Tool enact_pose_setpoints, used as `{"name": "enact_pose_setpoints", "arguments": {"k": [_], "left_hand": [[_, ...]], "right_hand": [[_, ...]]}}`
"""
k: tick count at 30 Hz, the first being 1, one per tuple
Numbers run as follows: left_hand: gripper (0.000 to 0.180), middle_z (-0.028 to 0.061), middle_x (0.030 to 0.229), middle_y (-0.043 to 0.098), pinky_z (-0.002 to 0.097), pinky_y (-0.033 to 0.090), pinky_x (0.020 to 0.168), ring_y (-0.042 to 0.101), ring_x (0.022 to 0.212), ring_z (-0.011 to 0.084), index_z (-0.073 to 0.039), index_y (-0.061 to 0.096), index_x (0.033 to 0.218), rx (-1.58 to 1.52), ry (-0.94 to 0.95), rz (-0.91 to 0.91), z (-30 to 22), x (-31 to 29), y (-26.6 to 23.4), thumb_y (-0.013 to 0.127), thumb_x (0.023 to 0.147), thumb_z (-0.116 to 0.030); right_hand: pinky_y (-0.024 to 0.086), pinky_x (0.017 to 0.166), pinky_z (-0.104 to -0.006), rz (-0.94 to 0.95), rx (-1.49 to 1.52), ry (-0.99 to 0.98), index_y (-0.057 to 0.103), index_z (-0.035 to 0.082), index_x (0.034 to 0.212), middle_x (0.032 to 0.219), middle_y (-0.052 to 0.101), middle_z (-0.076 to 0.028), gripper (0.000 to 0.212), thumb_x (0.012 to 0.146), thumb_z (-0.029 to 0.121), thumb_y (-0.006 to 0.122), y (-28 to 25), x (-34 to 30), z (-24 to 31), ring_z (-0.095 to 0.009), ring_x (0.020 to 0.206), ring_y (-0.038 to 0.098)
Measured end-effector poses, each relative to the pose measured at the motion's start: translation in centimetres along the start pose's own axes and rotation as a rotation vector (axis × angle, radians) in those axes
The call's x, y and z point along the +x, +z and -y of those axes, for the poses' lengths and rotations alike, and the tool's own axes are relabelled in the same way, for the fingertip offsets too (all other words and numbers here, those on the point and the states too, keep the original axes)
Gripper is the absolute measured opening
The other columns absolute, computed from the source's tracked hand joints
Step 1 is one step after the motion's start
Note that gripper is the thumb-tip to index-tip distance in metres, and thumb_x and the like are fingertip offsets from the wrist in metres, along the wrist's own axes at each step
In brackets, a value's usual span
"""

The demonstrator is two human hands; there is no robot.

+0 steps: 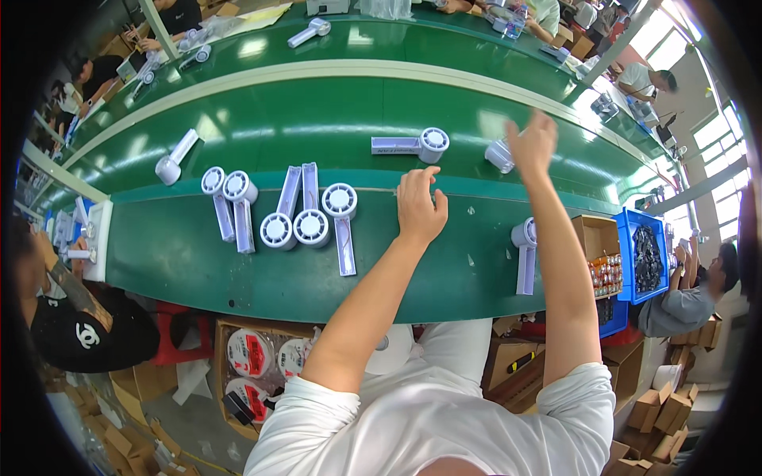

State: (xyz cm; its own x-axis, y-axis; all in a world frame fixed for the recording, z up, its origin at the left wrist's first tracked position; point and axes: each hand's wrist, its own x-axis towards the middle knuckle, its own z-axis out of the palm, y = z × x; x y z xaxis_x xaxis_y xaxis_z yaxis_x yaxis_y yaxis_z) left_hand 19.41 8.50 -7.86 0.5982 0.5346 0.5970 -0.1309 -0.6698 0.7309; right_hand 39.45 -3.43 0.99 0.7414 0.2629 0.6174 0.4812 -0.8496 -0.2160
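Observation:
My left hand hovers over the table's far edge, fingers loosely bent and thumb apart, with nothing in it. Just beyond its fingertips a pale lilac handheld fan lies on the green belt. My right hand reaches farther out, slightly blurred, its thumb and fingers apart. Beside its palm is another fan, partly covered; whether they touch I cannot tell. Left of my left hand lie several fans with hollow handles, among them one fan with its handle toward me. Under my right forearm rests another fan.
A blue bin of black parts and a cardboard box with small orange-and-silver parts stand at the table's right end. A white frame borders the left end. Below sits a carton with white round rolls. Other people work around.

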Motion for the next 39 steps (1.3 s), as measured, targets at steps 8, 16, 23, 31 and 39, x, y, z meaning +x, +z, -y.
{"name": "enact_pose_setpoints", "arguments": {"k": [8, 16, 23, 31, 39], "left_hand": [[0.025, 0.0120, 0.100, 0.058, 0.0418, 0.041, 0.089, 0.052, 0.098, 0.0304, -0.004, 0.058, 0.105, -0.005, 0.138, -0.227, -0.2, 0.6, -1.0, 0.057, 0.080, -0.006], [0.017, 0.0050, 0.092, 0.054, 0.0245, 0.042, 0.073, 0.049, 0.079, 0.0121, -0.001, 0.058, 0.102, -0.634, -0.289, -0.594, 1.5, 2.2, -1.6, 0.049, 0.088, 0.001], [0.031, 0.0072, 0.102, 0.060, 0.0276, 0.045, 0.085, 0.057, 0.096, 0.0156, -0.002, 0.057, 0.119, -0.838, -0.238, 0.385, -0.6, 0.3, -0.6, 0.059, 0.090, -0.013], [0.080, 0.0158, 0.132, 0.054, 0.0429, 0.038, 0.106, 0.050, 0.125, 0.0344, -0.008, 0.046, 0.141, -0.215, 0.169, 0.869, -5.8, -2.6, 0.0, 0.079, 0.073, -0.035], [0.062, 0.0142, 0.114, 0.064, 0.0373, 0.050, 0.091, 0.063, 0.105, 0.0311, -0.008, 0.056, 0.129, -0.066, 0.132, 0.726, -4.6, -1.6, -1.2, 0.074, 0.070, -0.019]], "right_hand": [[0.053, 0.089, -0.0474, 0.561, 0.150, -0.274, 0.055, 0.022, 0.127, 0.127, 0.047, -0.024, 0.055, 0.076, 0.022, 0.075, 3.4, -5.2, 9.0, -0.042, 0.110, 0.057], [0.052, 0.085, -0.0427, 0.606, 0.403, -0.598, 0.058, 0.023, 0.121, 0.116, 0.049, -0.015, 0.051, 0.074, 0.017, 0.077, -6.2, -7.2, 3.6, -0.034, 0.105, 0.057], [0.047, 0.096, -0.0418, 0.742, 0.379, -0.745, 0.061, 0.023, 0.122, 0.134, 0.048, -0.012, 0.050, 0.076, 0.005, 0.070, -11.5, -13.3, -2.8, -0.032, 0.116, 0.053], [0.051, 0.086, -0.0421, 0.267, 0.206, -0.169, 0.070, 0.008, 0.100, 0.106, 0.066, -0.015, 0.020, 0.081, 0.013, 0.064, -17.8, -12.7, -9.1, -0.033, 0.099, 0.063], [0.049, 0.092, -0.0416, 0.937, -0.611, 0.235, 0.074, 0.010, 0.102, 0.114, 0.070, -0.012, 0.025, 0.079, 0.013, 0.067, -15.2, -10.0, -24.4, -0.030, 0.110, 0.065]]}}
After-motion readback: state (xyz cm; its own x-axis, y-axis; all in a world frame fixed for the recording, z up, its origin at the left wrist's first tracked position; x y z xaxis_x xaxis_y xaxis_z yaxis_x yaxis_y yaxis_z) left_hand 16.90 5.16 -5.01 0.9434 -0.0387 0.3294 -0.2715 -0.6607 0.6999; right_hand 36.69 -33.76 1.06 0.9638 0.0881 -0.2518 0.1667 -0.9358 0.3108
